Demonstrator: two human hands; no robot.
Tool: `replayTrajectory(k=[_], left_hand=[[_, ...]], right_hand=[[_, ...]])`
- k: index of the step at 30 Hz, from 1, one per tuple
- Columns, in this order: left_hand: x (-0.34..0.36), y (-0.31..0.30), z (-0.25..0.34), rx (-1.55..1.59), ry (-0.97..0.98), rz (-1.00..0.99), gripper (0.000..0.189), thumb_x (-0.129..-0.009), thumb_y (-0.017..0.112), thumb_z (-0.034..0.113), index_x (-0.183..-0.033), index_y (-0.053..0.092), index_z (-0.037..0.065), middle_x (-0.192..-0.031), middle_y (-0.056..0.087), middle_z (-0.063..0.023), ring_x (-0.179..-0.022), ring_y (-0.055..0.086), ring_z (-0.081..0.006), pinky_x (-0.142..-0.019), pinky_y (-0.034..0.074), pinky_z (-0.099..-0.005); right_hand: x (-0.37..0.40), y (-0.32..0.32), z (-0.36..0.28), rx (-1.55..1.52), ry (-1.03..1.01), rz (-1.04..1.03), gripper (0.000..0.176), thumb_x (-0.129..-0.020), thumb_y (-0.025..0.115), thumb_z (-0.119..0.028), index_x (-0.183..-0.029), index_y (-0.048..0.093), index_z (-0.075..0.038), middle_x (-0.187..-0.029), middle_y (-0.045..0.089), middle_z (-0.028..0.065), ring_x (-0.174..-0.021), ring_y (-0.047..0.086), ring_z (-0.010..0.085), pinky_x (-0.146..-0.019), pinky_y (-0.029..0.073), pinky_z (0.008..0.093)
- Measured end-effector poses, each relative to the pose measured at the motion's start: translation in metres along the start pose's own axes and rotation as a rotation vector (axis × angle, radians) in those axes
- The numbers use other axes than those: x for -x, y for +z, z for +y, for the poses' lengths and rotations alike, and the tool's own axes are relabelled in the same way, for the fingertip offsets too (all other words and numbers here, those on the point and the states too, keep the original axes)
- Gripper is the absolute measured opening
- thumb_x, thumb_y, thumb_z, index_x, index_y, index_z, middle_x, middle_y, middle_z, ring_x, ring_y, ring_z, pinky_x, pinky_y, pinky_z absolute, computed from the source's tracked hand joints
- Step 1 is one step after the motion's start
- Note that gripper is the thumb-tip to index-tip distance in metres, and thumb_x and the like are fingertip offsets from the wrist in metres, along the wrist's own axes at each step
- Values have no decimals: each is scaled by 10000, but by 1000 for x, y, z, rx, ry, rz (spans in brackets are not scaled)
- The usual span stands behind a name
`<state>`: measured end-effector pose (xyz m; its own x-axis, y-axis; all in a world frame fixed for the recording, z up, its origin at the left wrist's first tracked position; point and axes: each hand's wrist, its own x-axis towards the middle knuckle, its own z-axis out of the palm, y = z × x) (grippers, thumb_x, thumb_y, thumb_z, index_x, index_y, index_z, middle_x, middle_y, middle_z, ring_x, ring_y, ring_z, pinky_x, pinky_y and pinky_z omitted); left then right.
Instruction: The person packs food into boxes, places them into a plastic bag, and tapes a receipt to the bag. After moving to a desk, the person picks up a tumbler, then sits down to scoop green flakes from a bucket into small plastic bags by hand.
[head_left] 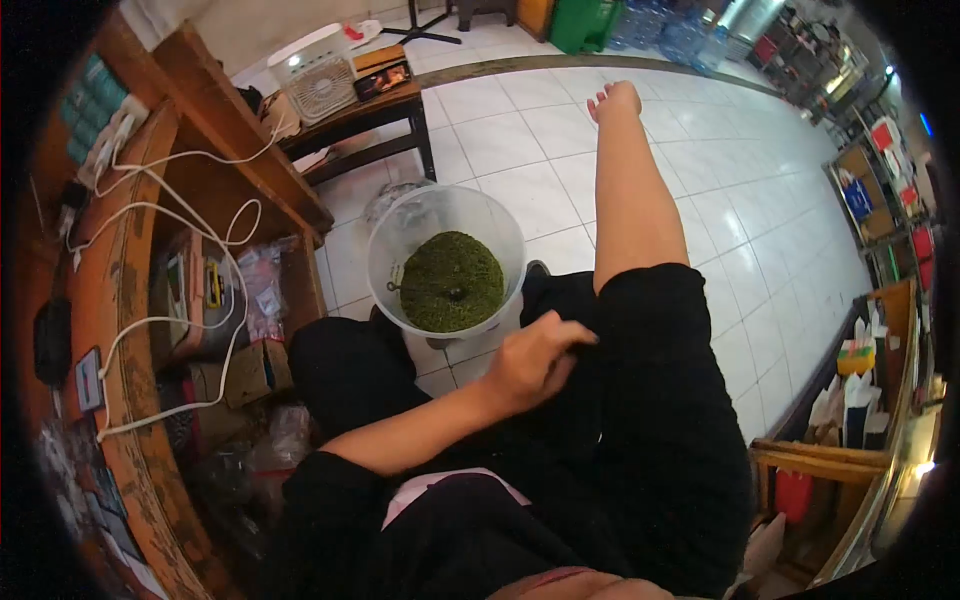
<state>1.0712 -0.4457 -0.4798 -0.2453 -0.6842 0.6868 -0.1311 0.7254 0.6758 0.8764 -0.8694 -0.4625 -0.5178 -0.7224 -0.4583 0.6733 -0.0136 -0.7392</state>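
Note:
A translucent round bucket [496, 225] stands on the floor in front of me, holding chopped or ground green material [465, 265]. A thin dark utensil with a looped end lies on the green material. My left hand [535, 365] is closer to me than the bucket, fingers curled, the index finger reaching to the black sleeve [650, 330] of my other arm. Whether it grips anything is hidden. My right arm is stretched forward, and my right hand [614, 101] is raised over the tiles, fingers loosely apart, holding nothing.
A low bench [390, 98] at the upper left bears a white fan [322, 88] and a lit screen. White cables run over the wooden shelf [135, 290] at left. A green bin [584, 24] and water bottles stand at the back, and shelving [820, 458] lines the right.

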Motion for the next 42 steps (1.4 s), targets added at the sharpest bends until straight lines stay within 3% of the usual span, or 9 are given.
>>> replayTrajectory(k=[4, 9, 12, 16, 19, 22, 29, 34, 42], left_hand=[[5, 10, 3, 112, -256, 64, 458, -781, 660, -83, -1194, 491, 21, -889, 502, -98, -751, 548, -227, -690, 475, -351], [1, 15, -15, 43, -29, 203, 368, -723, 580, -115, -1075, 536, -14, -1186, 568, -188, -1097, 611, -366, -1038, 473, -433], [20, 30, -37, 536, 59, 226, 375, -705, 501, -134, -1053, 556, -5, -1137, 604, -205, -1105, 616, -374, -1035, 477, -436], [70, 89, -46, 444, -295, 29, 308, -679, 499, -115, -958, 589, -20, -992, 638, -242, -968, 645, -421, -920, 521, -406], [97, 110, -38, 130, -61, -205, 217, -671, 539, -91, -866, 607, -25, -815, 591, -239, -791, 619, -452, -718, 508, -431], [58, 70, 19, 239, -86, -427, 126, -692, 599, -71, -804, 609, -17, -708, 527, -213, -705, 594, -438, -610, 447, -450], [-2, -39, 69, 333, -328, -556, 134, -808, 742, 37, -838, 619, -9, -739, 584, -151, -693, 633, -329, -593, 471, -399], [-62, 1, 62, 183, 95, -85, 182, -850, 784, 131, -967, 685, 33, -923, 658, -111, -814, 655, -280, -689, 530, -396], [-126, 44, 78, -161, 117, -392, 176, -883, 766, 210, -934, 698, 56, -902, 677, -111, -867, 667, -294, -742, 534, -384]], right_hand=[[12, 3, -14, -205, 65, 129, 295, -967, 477, -137, -1212, 568, 1, -1034, 610, 172, -912, 583, 301, -736, 537, 472], [18, 0, -20, -304, 73, 199, 306, -975, 462, -156, -1198, 599, 1, -1090, 642, 186, -967, 621, 324, -786, 551, 477], [25, -1, -22, -352, 65, 246, 316, -979, 454, -168, -1190, 618, 0, -1123, 662, 195, -1000, 644, 338, -816, 559, 480], [42, 7, -20, -377, 23, 321, 335, -984, 442, -183, -1179, 643, 0, -1167, 688, 206, -1044, 674, 356, -856, 570, 484], [50, 12, -23, -302, -108, 388, 351, -989, 433, -195, -1171, 662, 0, -1201, 707, 215, -1077, 697, 370, -886, 578, 488], [36, -5, -45, -59, -368, 431, 329, -992, 451, -220, -1147, 673, -32, -1175, 711, 200, -1065, 687, 402, -873, 569, 485], [-26, -105, -87, 2037, -1958, 59, 245, -963, 540, -186, -1087, 742, -125, -1036, 765, 82, -1040, 703, 314, -936, 436, 649], [-27, -101, -40, 2713, -1432, 259, 217, -947, 595, -159, -915, 808, -143, -785, 747, 42, -764, 707, 299, -926, 385, 678], [-3, -75, 5, 3071, -1380, 368, 281, -987, 517, -145, -1036, 762, -18, -814, 723, 184, -753, 692, 360, -960, 353, 737]])
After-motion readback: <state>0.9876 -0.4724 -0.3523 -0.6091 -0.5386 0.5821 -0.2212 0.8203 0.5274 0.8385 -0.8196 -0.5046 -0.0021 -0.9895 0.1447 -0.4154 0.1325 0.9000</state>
